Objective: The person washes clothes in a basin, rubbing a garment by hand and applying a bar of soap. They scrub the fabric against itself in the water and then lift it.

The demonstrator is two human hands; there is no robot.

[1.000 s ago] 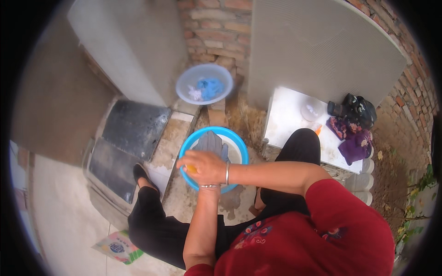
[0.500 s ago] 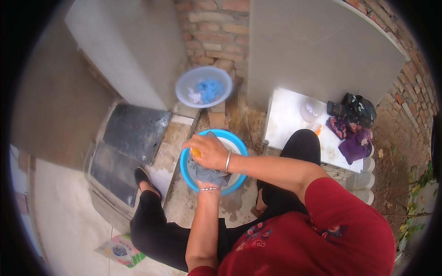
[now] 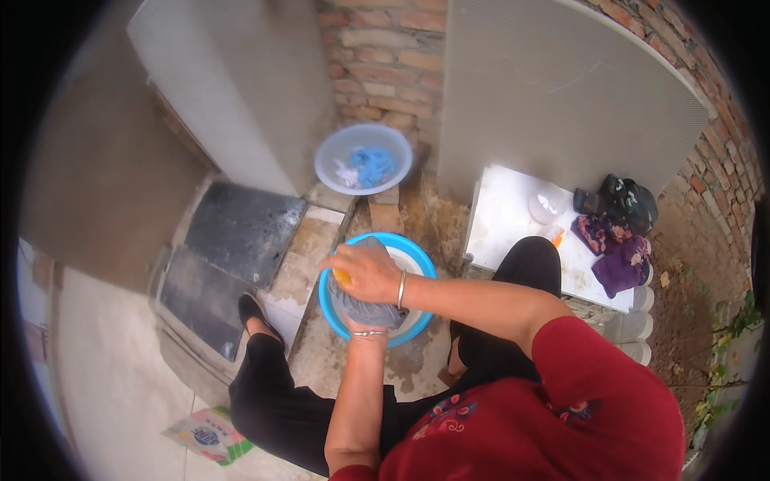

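Observation:
My right hand (image 3: 365, 272) is closed around a yellow-orange bar of soap (image 3: 342, 276) and presses it against a wet grey cloth (image 3: 353, 309). The cloth is bunched over a blue-rimmed basin (image 3: 419, 252) on the ground between my feet. My left hand (image 3: 367, 327) holds the cloth from below; its fingers are hidden under the folds and behind my right hand. Pale, soapy-looking water shows inside the basin at the right.
A translucent basin (image 3: 327, 178) with blue and white cloths (image 3: 373, 166) stands beyond. On a white tabletop (image 3: 497, 216) at right lie a clear bowl (image 3: 547, 207), an orange item (image 3: 557, 239), and dark and purple fabric (image 3: 622, 264). A plastic package (image 3: 208, 437) lies lower left.
The grey cloth is spread smoother over my left hand, and my right hand with the soap has shifted slightly on it. The whole view has moved a little.

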